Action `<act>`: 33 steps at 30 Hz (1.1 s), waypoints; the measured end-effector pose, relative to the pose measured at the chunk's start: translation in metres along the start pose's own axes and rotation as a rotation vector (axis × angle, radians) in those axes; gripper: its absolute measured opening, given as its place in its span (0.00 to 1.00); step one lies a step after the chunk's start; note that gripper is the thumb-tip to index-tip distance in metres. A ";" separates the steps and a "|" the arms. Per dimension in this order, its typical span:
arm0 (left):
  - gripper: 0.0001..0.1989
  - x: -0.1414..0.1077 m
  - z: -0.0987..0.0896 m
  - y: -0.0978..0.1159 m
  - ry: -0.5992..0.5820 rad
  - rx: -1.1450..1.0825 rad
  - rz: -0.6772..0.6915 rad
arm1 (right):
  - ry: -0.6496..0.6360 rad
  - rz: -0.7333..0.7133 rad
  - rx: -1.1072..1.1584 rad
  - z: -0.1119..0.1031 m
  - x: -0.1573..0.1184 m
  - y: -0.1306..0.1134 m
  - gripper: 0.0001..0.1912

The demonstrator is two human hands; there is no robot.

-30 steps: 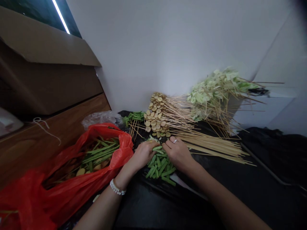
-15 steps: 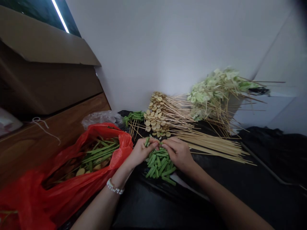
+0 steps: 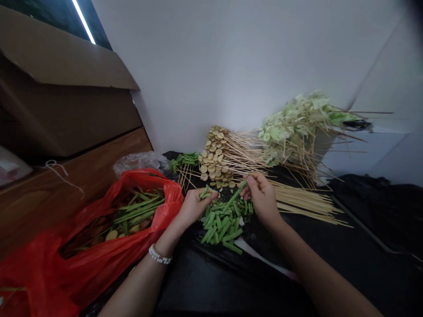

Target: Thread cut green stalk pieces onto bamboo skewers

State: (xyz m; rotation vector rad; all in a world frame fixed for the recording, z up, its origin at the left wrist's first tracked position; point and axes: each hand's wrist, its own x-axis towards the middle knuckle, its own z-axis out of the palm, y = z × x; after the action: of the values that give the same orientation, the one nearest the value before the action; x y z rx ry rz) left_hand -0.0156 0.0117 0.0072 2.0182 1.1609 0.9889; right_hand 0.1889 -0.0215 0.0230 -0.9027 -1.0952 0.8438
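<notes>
From my remote seat, I see the left hand's (image 3: 193, 207) fingers partly hiding its green pieces (image 3: 205, 192). The left edge crops the cardboard box (image 3: 72, 119) and red bag (image 3: 105, 264). Blurred pale leaves (image 3: 287, 123) defy counting.

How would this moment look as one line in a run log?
left hand: holding green bean pieces | right hand: holding green bean length | below: cut-bean pile | leftward: red plastic bag | beyond: skewered slices

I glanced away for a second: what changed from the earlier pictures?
The right hand has moved up and right in view, away from the left hand, and now holds a long green strip over the pile of cut pieces. The left hand, holding short green stalks, has barely shifted; the red bag and skewered slices stayed put.
</notes>
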 end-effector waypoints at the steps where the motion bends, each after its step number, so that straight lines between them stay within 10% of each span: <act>1: 0.18 0.000 0.000 0.001 -0.008 -0.028 -0.006 | -0.019 0.008 0.007 0.002 -0.001 0.002 0.13; 11: 0.14 -0.004 0.005 0.007 -0.253 0.018 0.172 | -0.096 0.024 -0.024 0.013 -0.011 0.006 0.14; 29: 0.19 0.009 -0.010 -0.002 0.278 -0.428 -0.137 | 0.021 0.236 0.102 0.005 -0.002 0.015 0.14; 33: 0.19 0.009 -0.011 0.000 0.234 -0.360 -0.125 | -0.079 0.292 0.075 0.005 -0.003 0.019 0.14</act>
State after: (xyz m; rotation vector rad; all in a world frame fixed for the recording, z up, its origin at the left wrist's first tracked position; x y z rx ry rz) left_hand -0.0216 0.0211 0.0163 1.5615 1.1175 1.2917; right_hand 0.1807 -0.0160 0.0058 -0.9870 -1.0055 1.1628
